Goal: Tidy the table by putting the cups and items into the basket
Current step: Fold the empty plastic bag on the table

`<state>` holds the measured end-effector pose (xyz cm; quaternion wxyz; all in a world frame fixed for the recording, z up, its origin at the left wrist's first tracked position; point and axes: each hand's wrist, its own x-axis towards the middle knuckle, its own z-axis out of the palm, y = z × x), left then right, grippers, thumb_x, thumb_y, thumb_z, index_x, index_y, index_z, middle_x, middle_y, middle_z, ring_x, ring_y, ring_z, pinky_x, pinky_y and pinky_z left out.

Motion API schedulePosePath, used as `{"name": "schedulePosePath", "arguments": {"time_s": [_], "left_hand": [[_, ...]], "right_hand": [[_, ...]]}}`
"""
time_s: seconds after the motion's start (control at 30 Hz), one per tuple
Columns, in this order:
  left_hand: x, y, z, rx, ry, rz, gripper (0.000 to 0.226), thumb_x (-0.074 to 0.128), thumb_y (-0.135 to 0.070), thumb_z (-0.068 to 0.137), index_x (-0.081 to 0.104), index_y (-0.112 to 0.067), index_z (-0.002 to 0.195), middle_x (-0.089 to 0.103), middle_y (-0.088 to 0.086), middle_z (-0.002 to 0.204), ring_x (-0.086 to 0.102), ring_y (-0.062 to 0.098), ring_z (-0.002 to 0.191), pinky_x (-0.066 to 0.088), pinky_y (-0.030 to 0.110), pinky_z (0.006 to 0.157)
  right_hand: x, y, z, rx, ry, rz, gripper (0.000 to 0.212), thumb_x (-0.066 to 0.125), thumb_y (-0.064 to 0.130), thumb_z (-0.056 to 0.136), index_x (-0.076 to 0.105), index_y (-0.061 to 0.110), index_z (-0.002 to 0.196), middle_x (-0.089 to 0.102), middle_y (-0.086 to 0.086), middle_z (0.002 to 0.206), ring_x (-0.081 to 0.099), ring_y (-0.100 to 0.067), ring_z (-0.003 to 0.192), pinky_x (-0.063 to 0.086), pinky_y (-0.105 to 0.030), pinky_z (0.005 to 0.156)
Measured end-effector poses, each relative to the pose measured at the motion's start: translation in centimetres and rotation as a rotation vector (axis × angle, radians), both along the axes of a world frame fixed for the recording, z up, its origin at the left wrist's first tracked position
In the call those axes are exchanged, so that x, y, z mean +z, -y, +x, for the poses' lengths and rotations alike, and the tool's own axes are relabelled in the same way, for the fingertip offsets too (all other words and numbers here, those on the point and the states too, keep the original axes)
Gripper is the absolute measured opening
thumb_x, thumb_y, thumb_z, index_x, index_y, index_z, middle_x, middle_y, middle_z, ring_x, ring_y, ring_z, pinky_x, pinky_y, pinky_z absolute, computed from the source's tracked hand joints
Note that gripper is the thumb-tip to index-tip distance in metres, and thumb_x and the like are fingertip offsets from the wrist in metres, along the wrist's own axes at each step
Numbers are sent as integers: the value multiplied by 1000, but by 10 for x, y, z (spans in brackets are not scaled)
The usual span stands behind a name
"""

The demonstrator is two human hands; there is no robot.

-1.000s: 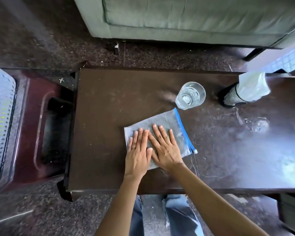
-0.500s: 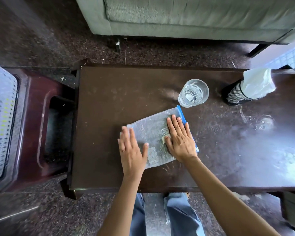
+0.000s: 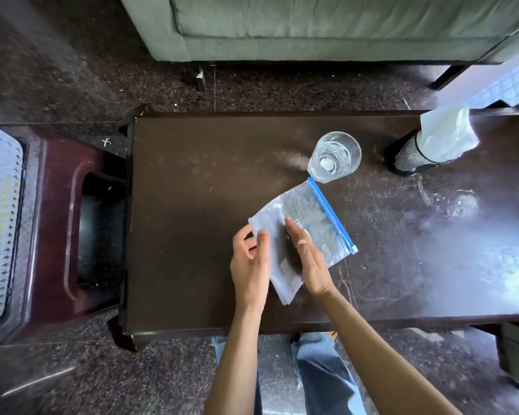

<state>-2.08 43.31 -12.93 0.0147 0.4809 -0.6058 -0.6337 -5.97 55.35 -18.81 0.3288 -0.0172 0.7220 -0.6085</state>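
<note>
Left hand [image 3: 249, 262] pinching zip bag [image 3: 303, 232] corner; right hand [image 3: 309, 262] open, pressing flat. We are seeing bag lying on tabletop [image 3: 192, 205], long axis pointing toward glass [image 3: 333, 157]; basket [image 3: 0, 223] far left, nearer left hand.

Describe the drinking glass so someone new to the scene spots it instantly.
Start at the dark wooden table in front of the grey sofa. Toward its far right side, an upright clear glass stands just beyond the blue zip edge of the plastic bag. It is the only transparent round vessel; the neighbouring black mesh holder is opaque.
</note>
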Motion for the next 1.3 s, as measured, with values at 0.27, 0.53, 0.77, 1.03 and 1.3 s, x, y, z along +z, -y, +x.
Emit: {"name": "schedulePosePath", "arguments": {"time_s": [0.27,0.53,0.77,1.03,1.3], "left_hand": [[-12,-37,-13,-374,-189,-44,67,23,-61,88,36,-28,145,35,-11,151,31,0,139,26,21,115],[-44,-51,-27,-486,-166,-265,76,0,-76,83,4,-34,146,-3,-16,157,-19,-5,141,-7,28,120],[-58,-55,-23,-467,-214,-452,66,6,-55,98,6,-17,152,-2,-7,160,-6,11,149,-2,37,122],[-72,-47,-20,-642,-79,-584,83,-1,-67,90,3,-12,152,-6,-3,159,-10,9,148,-6,34,122],[-70,-41,-31,-788,17,-787,82,3,-63,93,6,-7,152,-1,4,160,-1,18,149,-9,32,121]], "right_hand": [[25,-15,-25,-26,394,-294,94,44,84,72,52,13,132,64,-3,127,58,-18,120,48,-29,98],[43,-30,-46,106,396,-301,33,58,23,95,55,10,125,70,-5,112,66,-21,104,54,-29,84],[44,-22,-77,111,-60,226,11,58,11,95,65,6,101,72,-7,85,71,-7,68,54,-19,63],[30,-6,-112,400,-278,485,35,61,31,92,46,5,75,60,-5,65,55,-22,54,45,-38,60],[20,2,-121,486,-282,456,25,55,23,97,41,9,80,47,-5,67,35,-17,59,36,-25,55]]}}
